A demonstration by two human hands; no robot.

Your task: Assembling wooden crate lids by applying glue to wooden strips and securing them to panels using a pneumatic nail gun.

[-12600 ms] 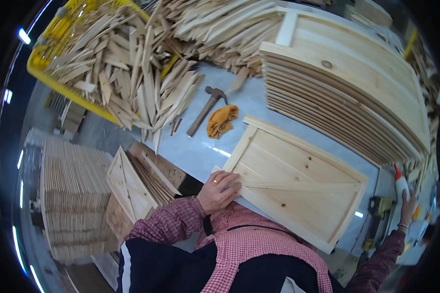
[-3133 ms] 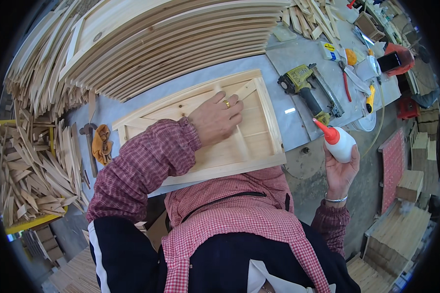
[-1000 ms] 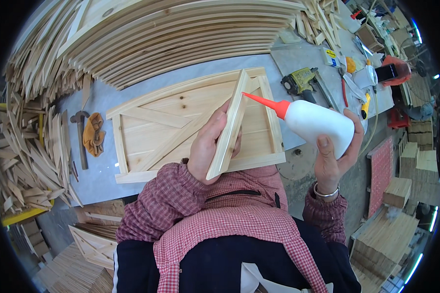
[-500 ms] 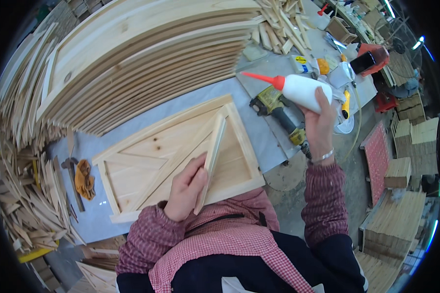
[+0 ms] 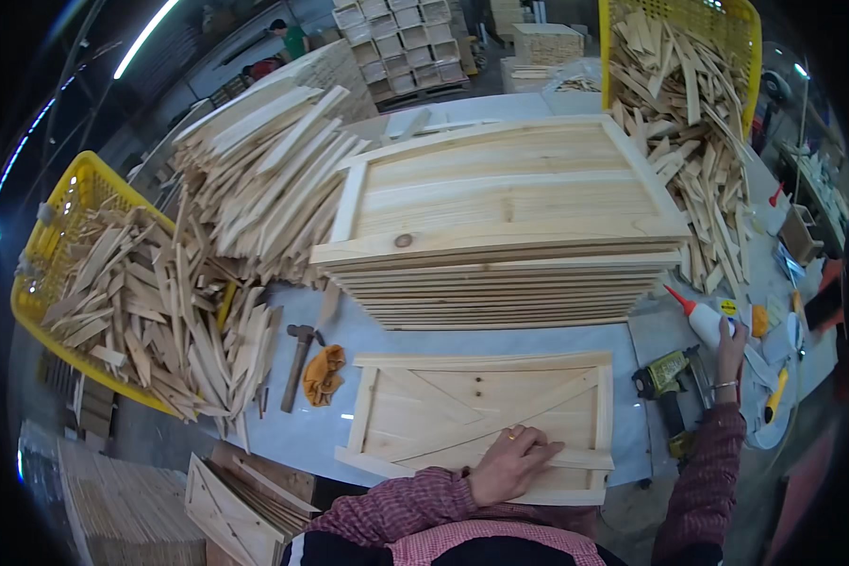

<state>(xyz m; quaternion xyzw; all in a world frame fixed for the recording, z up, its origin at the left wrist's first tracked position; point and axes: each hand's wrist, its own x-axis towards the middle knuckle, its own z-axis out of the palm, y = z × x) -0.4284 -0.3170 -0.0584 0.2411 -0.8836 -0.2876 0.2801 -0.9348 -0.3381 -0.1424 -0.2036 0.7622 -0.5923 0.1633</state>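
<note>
**White bottle swung out past the nail gun, wooden strip lowered over the panel**

Nearest, the left hand lies low on the panel, fingers bent over the strip; whether they pinch it or merely press, I cannot tell. The strip's right end seems to reach across the end rail — lopsided pressure could skid it out of line, especially if its underside is wet with glue. The panel lies flat on the pale tabletop, no clamp in sight, so a shove could turn it.

Out to the right, the right hand grips the bottle, nozzle tilted up and leftward. Too tight a squeeze could spill some over the tools; the sleeve, just beside the nail gun, might snag it.

Farther on, the hammer and orange cloth sit apart from the panel's left end. Beyond, the stack of panels stands near — a panel pushed forward could knock it. Offcuts overflow the left yellow basket; a bump might slide some down.
</note>
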